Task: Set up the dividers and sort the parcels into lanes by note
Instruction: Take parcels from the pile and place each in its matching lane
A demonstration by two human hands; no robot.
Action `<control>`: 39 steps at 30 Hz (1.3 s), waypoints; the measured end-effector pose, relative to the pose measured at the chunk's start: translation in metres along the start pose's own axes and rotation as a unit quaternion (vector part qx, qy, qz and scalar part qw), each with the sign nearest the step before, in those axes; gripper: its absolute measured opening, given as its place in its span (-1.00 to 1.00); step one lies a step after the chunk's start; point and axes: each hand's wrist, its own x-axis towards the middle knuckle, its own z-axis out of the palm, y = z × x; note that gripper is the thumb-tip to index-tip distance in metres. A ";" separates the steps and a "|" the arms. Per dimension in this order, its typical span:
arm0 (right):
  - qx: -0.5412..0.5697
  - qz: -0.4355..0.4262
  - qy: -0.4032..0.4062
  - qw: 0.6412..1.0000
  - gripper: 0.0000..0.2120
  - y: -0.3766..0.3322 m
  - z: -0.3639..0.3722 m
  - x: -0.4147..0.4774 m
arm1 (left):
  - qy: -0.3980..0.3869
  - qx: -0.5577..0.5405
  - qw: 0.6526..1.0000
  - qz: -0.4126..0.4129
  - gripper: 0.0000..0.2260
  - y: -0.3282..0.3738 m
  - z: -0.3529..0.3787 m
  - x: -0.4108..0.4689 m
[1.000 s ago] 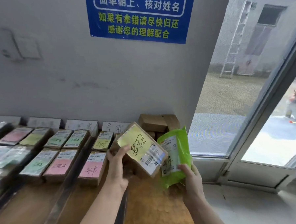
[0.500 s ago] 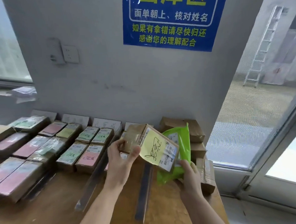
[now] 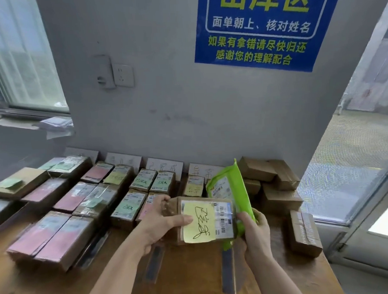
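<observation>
**Colours around the held carton**

The held carton [image 3: 198,200] is plain brown card. On its top face sits a pale yellow note [image 3: 198,225] scrawled in black. Beside the note is a white label [image 3: 223,219] with black barcode bars and a little blue print. At the carton's right edge, a pouch [image 3: 232,189] is bright lime green with a white printed label. Left of the carton, rows of brown parcels [image 3: 76,198] carry pink, mint-green and yellow notes. Right of it, stacked boxes [image 3: 278,180] are bare brown. Below it the table [image 3: 195,281] is orange-brown wood, crossed by dark grey divider strips [image 3: 154,265]. High above it, a sign [image 3: 264,53] is deep blue with yellow-green and white characters, on a grey wall [image 3: 175,103].
</observation>
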 end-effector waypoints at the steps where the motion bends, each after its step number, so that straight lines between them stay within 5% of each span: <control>1: -0.005 0.012 0.017 1.000 -0.67 0.004 0.006 -0.002 | 0.006 -0.036 0.999 -0.016 -0.41 -0.007 -0.008 -0.001; 3: 0.011 0.051 0.040 0.998 -0.58 0.014 0.016 -0.004 | 0.015 -0.111 0.993 -0.042 -0.46 -0.022 -0.025 -0.002; 7: 0.042 0.123 0.064 0.989 -0.66 0.033 0.029 -0.012 | 0.057 -0.262 0.959 -0.090 -0.07 -0.053 -0.049 -0.002; 12: 0.043 0.169 0.089 0.981 -0.72 0.059 0.036 -0.015 | 0.092 -0.356 0.925 -0.099 -0.22 -0.074 -0.051 0.002; 25: -0.140 0.017 0.199 0.970 -0.79 0.086 0.055 0.021 | 0.096 -0.415 0.902 -0.073 -0.25 -0.072 -0.042 0.033; 29: -0.179 0.045 0.192 0.964 -0.74 0.099 0.058 0.033 | 0.100 -0.413 0.902 -0.075 0.13 -0.061 -0.037 0.038; 39: -0.257 0.090 0.139 0.952 -0.83 0.111 0.050 0.063 | 0.095 -0.408 0.905 -0.080 0.19 -0.071 -0.026 0.042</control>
